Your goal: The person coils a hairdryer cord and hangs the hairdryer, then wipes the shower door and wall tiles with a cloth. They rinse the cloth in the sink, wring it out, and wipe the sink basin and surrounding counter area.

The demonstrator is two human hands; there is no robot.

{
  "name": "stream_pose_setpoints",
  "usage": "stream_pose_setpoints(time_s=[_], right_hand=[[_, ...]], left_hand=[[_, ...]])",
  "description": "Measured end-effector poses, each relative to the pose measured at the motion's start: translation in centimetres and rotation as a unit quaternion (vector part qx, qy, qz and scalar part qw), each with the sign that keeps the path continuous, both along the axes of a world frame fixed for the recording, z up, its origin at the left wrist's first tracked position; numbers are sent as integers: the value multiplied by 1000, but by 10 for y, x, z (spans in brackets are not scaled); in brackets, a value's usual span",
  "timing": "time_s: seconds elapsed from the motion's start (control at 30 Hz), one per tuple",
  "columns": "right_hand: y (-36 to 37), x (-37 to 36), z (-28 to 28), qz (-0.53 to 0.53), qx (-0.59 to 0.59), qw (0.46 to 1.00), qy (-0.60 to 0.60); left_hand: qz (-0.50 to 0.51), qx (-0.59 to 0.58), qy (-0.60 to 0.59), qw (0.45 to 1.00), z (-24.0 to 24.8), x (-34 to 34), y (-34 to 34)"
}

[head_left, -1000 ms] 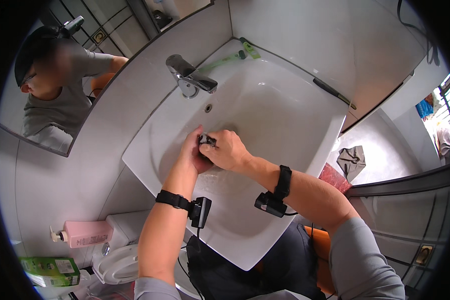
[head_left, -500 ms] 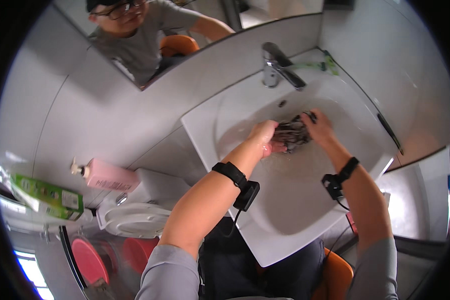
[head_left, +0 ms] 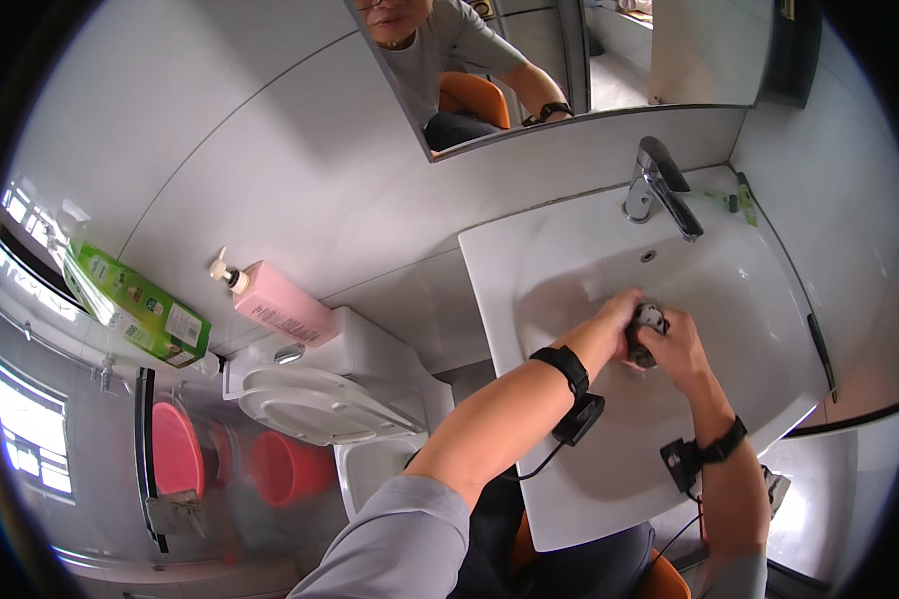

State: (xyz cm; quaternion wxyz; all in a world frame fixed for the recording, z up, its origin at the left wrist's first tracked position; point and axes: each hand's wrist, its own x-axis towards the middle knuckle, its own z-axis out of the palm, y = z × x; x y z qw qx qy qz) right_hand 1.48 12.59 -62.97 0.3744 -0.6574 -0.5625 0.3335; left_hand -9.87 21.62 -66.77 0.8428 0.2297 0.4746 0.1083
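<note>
A dark grey-and-white wet cloth [head_left: 651, 319] is bunched into a small wad over the white sink [head_left: 584, 489]. My left hand [head_left: 619, 315] is closed around its left side. From the right, my right hand [head_left: 677, 349] wraps over the cloth, its fingers curled against it. The two hands almost touch, and much of the cloth is hidden by them. Cloudy liquid lies in the basin beneath. Behind the hands, at the far rim, stands a chrome faucet [head_left: 659, 190]. Each forearm wears a black strap with a small box.
Green-handled items [head_left: 745, 200] lie at the sink's far right corner; a slim dark object [head_left: 821, 354] rests along its right edge. Left of the sink are a toilet [head_left: 315, 399], a pink pump bottle [head_left: 285, 307], a green package [head_left: 140, 304] and red tubs [head_left: 285, 469]. A mirror [head_left: 609, 85] hangs above.
My hands have come closer together, and the cloth, spread between them before, is now squeezed into a compact wad. The whole view has shifted, so the sink appears further right and lower.
</note>
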Motion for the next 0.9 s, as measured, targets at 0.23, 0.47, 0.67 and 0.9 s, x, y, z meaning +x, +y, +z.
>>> stream_pose_setpoints(time_s=[0.23,0.47,0.67,0.9], right_hand=[[-3,10,-5,-153,73,956,240],[0,5,-4,-224,-33,855,466],[0,10,-23,-308,33,871,380],[-3,-1,13,-297,276,914,-5]], left_hand=[[227,-15,-62,972,12,37,-27],[163,56,20,985,1,44,-32],[78,170,147,971,6,51,-43],[90,-40,-200,975,74,33,-56]])
